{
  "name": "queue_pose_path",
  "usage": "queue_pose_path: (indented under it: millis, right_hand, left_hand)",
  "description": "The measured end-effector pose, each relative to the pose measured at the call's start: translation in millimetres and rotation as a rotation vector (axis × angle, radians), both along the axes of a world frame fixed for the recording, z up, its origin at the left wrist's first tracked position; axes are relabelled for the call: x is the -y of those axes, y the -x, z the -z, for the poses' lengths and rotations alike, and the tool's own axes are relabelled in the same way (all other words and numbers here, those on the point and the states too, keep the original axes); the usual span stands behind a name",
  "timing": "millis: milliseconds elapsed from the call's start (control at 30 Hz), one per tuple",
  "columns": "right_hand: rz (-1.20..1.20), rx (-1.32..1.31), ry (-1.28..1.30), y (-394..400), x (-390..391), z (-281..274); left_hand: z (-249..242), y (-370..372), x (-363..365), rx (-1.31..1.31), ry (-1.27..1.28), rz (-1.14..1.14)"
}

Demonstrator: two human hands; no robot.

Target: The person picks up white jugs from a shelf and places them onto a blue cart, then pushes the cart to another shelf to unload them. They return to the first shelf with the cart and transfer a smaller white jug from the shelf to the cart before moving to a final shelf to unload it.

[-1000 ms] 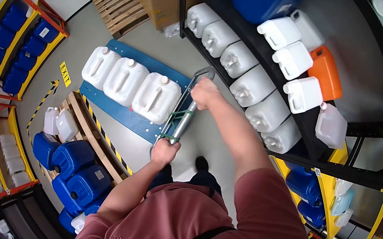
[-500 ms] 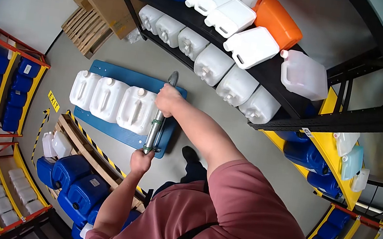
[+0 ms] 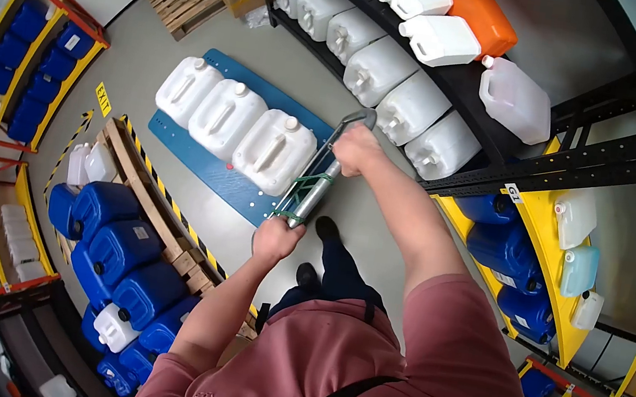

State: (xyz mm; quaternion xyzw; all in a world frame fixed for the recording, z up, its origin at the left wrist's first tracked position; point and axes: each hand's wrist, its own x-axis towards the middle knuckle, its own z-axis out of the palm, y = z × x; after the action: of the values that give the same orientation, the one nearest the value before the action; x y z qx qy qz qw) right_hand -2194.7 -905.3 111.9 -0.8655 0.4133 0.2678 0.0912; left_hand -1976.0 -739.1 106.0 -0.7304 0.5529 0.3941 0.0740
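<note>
A platform trolley with a blue deck stands on the floor in front of me. Three white jerrycans stand upright in a row on it. Across the trolley's near end runs a metal push handle, with green cord tied about it. My left hand is closed around the handle's left end. At its right end, my right hand grips it too, knuckles up. Both hands are beside the nearest jerrycan, apart from it.
White jerrycans line the black rack at the right, with an orange one above. Blue jerrycans crowd a wooden pallet on the left, near striped floor tape. Wooden pallets and cardboard lie at the back. My feet are behind the handle.
The view has shifted, and the trolley sits farther right and more slanted in it. Both hands have stayed on the handle. Both my feet now show.
</note>
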Motion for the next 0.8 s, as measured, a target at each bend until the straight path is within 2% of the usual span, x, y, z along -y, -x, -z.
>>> queue_pose_path:
  millis: [67,133,200,300,567,800]
  right_hand:
    - [-0.009,-0.024,-0.051,8,-30,-10]
    - [0.007,0.064,-0.028,19,-60,-11]
    - [-0.031,-0.036,-0.068,28,-83,-15]
    - [-0.034,-0.027,-0.082,49,-116,-18]
    - [-0.040,0.194,-0.040,127,-204,21]
    - [-0.035,0.216,-0.077,189,-308,24]
  left_hand:
    - [-2,4,-31,0.004,-0.010,0.022]
    - [-6,14,-57,0.008,-0.027,0.033]
    - [-9,22,-79,0.013,-0.027,0.033]
    - [-10,41,-113,0.031,-0.014,0.041]
    - [-7,112,-209,0.217,0.186,0.063]
    - [-10,170,-307,0.241,0.127,0.030]
